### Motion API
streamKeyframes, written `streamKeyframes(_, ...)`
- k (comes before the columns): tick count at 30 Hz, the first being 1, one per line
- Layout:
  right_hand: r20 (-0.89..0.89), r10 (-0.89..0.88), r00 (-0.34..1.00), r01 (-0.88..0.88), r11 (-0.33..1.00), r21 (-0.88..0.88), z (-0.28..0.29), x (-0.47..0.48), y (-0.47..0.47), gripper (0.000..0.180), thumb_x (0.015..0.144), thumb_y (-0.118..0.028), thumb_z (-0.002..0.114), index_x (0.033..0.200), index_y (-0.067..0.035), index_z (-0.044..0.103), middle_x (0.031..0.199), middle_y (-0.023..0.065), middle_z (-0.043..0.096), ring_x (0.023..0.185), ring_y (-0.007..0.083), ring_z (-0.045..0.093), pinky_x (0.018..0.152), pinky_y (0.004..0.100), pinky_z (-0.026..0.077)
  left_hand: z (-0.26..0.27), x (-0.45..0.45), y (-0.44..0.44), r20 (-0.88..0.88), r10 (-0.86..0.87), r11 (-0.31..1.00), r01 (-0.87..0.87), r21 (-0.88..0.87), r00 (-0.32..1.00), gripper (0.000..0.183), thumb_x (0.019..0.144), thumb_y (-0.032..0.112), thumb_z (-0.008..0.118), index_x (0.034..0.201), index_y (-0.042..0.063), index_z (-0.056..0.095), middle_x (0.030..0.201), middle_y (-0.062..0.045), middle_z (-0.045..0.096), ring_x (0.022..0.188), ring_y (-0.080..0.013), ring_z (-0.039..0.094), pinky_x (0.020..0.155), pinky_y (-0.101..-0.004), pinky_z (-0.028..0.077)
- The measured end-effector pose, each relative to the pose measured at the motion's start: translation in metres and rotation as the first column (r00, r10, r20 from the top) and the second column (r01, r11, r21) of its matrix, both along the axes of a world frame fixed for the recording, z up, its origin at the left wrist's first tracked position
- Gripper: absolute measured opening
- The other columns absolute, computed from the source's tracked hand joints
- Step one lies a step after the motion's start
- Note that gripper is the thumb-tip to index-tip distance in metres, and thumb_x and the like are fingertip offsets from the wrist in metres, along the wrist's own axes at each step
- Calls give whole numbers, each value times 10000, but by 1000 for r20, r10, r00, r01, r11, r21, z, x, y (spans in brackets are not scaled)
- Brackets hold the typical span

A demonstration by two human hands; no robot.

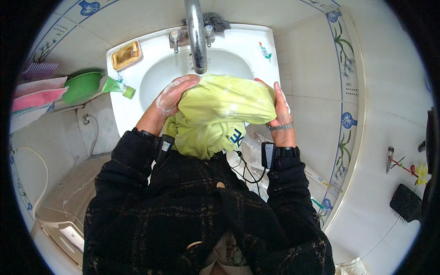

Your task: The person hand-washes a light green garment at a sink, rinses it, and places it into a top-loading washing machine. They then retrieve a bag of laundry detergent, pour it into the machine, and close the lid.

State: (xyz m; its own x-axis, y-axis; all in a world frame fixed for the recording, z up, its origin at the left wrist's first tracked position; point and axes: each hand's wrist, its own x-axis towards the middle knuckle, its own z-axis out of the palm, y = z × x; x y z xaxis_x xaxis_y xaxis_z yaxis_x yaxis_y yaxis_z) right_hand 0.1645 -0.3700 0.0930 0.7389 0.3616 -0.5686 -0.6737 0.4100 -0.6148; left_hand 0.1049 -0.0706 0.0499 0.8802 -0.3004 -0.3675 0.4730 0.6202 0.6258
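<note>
Between my hands a wet yellow-green cloth garment [223, 99] is stretched out over the front of the white washbasin [151, 79]. Dark blue lettering shows on its lower fold, and white suds lie in patches on it. My left hand [175, 94], foamy on its back, grips the garment's left side. At the right end my right hand [282, 106] holds the other side, its thumb pointing up; a metal watch band circles that wrist. Part of the cloth hangs down against my dark coat. The chrome faucet spout [198, 44] reaches over the basin just beyond the garment.
On the basin's rim are a soap dish [126, 55] and a green squeeze tube [118, 87]. Two tap handles [175, 39] flank the spout, with a dark scouring pad [216, 22] behind. A green bowl [82, 87] sits at left; a black hairbrush [406, 202] is at right.
</note>
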Motion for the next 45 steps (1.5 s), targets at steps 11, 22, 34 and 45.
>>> streamKeyframes(11,183,241,953,-215,965,-152,6,-8,11,260,935,-212,609,1064,14,611,1006,105,666,919,172,644,822,300,532,4,-9,3,8,-284,958,283,42,959,544,860,270,680,1291,-15,509,1178,-117,609,1051,-189,601,912,-307,491)
streamKeyframes(22,199,209,957,-217,976,18,20,-3,52,302,992,-203,494,1175,31,546,1109,134,628,1002,205,625,890,334,515,42,41,9,294,-551,545,70,835,781,609,779,547,709,1077,18,659,1000,-163,664,934,-234,625,833,-356,494)
streamKeyframes(34,163,448,879,-452,892,-14,-32,-15,56,508,920,-300,619,1257,64,512,1179,112,613,1051,179,591,937,319,468,7,22,-19,169,-67,970,25,240,983,283,969,300,558,1034,34,629,925,0,634,826,-91,593,750,-260,498)
streamKeyframes(45,134,172,976,-179,983,39,-6,-1,75,307,911,-101,538,1172,61,544,1098,139,649,950,212,646,866,331,524,7,11,-19,25,156,983,-158,93,987,306,960,309,566,1079,36,637,984,-32,647,899,-105,598,778,-283,494)
